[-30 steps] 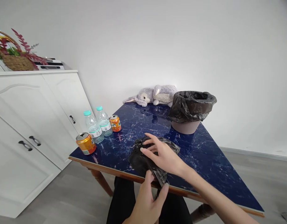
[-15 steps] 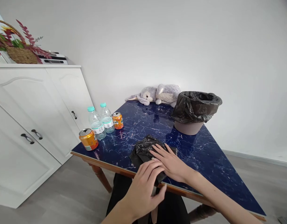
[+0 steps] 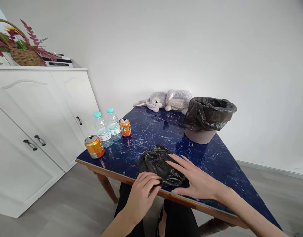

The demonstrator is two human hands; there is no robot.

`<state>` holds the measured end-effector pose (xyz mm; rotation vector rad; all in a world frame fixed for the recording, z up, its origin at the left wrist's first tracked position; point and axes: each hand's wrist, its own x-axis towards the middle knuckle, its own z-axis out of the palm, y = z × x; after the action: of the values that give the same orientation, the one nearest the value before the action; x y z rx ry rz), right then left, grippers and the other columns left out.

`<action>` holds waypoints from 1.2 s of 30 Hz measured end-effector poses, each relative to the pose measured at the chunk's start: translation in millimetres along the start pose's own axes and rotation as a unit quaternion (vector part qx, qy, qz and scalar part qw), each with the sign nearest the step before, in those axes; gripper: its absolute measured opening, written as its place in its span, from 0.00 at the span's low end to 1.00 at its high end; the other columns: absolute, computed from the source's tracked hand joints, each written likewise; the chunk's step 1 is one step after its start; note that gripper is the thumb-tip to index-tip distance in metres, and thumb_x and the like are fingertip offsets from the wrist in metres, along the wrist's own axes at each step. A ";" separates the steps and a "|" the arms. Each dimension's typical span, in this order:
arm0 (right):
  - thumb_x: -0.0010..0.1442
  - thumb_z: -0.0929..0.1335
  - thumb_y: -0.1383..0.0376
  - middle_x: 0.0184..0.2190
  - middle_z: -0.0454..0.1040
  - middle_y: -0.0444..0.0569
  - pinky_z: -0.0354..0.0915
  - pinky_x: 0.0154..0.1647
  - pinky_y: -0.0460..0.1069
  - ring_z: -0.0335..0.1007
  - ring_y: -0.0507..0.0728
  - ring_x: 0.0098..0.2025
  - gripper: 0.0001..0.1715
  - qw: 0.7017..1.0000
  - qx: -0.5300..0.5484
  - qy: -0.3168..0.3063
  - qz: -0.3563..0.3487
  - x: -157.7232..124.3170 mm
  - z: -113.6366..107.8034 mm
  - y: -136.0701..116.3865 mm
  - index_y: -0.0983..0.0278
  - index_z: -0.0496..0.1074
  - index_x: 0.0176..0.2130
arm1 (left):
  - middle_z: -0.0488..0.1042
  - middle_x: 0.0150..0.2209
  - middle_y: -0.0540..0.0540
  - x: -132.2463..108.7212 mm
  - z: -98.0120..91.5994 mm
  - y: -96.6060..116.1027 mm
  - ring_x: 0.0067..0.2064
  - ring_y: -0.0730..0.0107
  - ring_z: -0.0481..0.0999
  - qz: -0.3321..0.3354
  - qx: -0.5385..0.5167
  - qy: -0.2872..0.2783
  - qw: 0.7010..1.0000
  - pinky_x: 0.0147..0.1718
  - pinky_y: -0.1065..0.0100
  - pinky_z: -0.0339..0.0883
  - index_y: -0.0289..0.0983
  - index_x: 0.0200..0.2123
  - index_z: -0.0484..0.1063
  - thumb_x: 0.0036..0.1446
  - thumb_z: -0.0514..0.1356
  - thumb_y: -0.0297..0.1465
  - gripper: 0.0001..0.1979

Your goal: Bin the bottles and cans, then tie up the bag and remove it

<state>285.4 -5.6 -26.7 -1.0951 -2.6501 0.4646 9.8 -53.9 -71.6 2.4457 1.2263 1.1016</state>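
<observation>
room between rear can (image 3: 125, 127) and bin (image 3: 200, 135) — plush toy (image 3: 163, 98) blocks beyond

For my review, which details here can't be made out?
Head view: bottom of the bin, hidden by its black liner.
Head view: part of the black bag, covered by the right hand.
Head view: palm of the left hand, hidden by its back; its hold is unclear.
Head view: fine print on the bottle labels, too small.
Head view: left part of the cabinet, cut off by the left edge.

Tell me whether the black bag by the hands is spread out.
Not spread out; loosely bunched: the bag lies compact and wrinkled on the table, left hand at its near edge, right hand on its right side.
</observation>
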 end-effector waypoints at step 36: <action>0.75 0.60 0.58 0.40 0.83 0.49 0.66 0.40 0.48 0.77 0.58 0.40 0.21 0.972 0.136 -0.029 0.187 113.6 21.9 26.0 0.62 0.80 0.41 | 0.50 0.78 0.44 30.4 -26.4 -21.7 0.79 0.47 0.44 0.092 0.267 -0.116 0.952 0.76 0.39 0.48 0.42 0.79 0.40 0.78 0.49 0.41 0.34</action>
<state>216.2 88.8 -45.8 -1.5085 -2.3301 0.9126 -10.3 -21.1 -46.9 3.0300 1.3799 0.5306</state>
